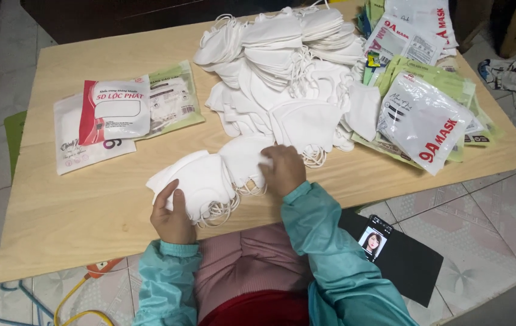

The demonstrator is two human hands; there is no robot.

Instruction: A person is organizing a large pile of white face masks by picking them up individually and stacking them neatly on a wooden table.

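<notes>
Lying at the near edge of a pale wooden table (pixel 77 223), a small stack of white masks (pixel 209 175) is gripped by the left hand (pixel 172 217); the right hand (pixel 282 169) presses flat on it. Behind it: mask heap (pixel 282 66), packets (pixel 113 111), tiled floor (pixel 499 223).

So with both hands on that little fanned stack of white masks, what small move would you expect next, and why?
Probably squaring the stack: the left hand cups the near end of the small stack of masks, the right hand presses its far end, and the masks lie fanned with ear loops trailing. Pushing the hands together would likely even it up. The packets lie apart, untouched.
</notes>
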